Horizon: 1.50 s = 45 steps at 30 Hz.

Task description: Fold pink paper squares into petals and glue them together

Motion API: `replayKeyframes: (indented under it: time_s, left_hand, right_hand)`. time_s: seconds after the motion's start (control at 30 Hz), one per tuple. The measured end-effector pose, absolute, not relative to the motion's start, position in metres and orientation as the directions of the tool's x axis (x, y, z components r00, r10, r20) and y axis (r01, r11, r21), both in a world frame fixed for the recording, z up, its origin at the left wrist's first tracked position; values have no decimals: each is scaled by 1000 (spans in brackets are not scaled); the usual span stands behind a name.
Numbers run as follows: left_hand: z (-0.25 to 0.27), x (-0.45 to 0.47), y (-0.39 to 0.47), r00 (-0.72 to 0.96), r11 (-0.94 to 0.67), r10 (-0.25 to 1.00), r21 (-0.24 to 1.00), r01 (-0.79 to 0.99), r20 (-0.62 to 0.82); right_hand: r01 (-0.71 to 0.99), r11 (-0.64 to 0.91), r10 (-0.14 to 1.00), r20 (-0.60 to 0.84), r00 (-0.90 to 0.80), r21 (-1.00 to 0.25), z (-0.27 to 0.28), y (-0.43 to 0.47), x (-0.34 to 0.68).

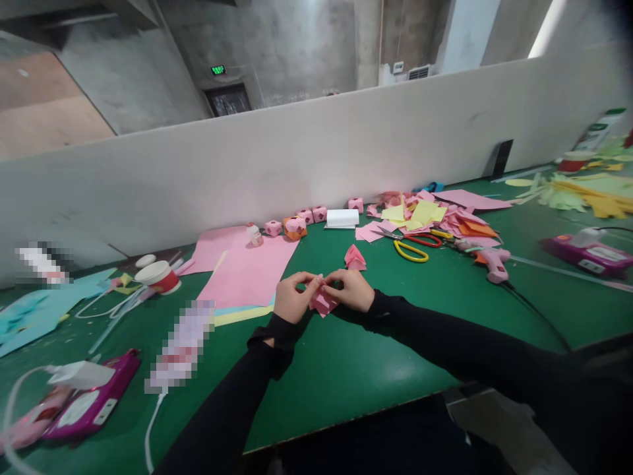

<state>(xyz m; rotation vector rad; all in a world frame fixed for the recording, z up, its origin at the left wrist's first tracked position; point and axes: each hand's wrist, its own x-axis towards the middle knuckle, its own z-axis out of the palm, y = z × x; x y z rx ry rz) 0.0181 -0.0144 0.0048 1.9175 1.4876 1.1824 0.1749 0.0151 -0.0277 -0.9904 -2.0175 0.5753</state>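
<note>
Both hands meet above the green table, pinching a small folded pink paper piece [324, 303]. My left hand [293, 298] grips its upper left side between thumb and fingers. On the other side, my right hand [352, 290] is closed on the same paper, partly covering it. Just behind the right hand lies another folded pink paper piece [355, 258], apart from the fingers. Several pink folded paper cubes [273, 228] stand in a row by the partition, one of them with orange paper [295, 235] around it.
Pink paper sheets [252, 270] lie to the left, near a paper cup [161, 277]. Scissors [413, 249], a heap of paper scraps [440, 214] and a pink glue gun [494, 264] are to the right. Purple power strips [106, 402] sit on the table. A white partition [316, 158] borders the back.
</note>
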Motion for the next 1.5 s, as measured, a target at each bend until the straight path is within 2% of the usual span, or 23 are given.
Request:
replayKeyframes:
  time_s: [0.17,0.3,0.43,0.57,0.83,0.93,1.07,1.23,1.33,1.5]
  left_hand:
    - [6,18,-14,55,-303,945,797,523,323]
    - [4,16,-13,85,-307,946,773,555,314]
    - [3,18,-15,97,-364,918,718,593,385]
    - [2,21,-19,119,-412,881,621,667,457]
    - [-8,13,-12,132,-366,894,527,767,429]
    - [-5,13,-13,145,-388,892,561,731,429]
    - [2,16,-16,187,-450,885,675,584,427]
    - [1,16,-13,108,-366,924,769,524,366]
    - [-1,15,-10,65,-313,942,790,527,330]
    - [-4,13,-10,88,-323,938,759,565,334]
  right_hand:
    - [412,549,832,429,-351,-727,-26,14,175]
    - [352,523,846,423,-324,-777,-29,18,177]
    - [295,455,886,393,-248,-840,-31,20,177]
    - [310,405,913,360,-192,-860,-30,17,174]
    - [398,376,927,336,-168,-837,-29,12,169]
    - [391,378,925,326,-195,-839,-29,13,170]
    - [343,371,925,311,-218,-863,-29,17,171]
    - [304,338,934,278,-225,-891,-29,18,172]
    - [328,355,927,285,-242,-875,-28,17,172]
    - [379,421,899,324,-294,-824,-30,15,172]
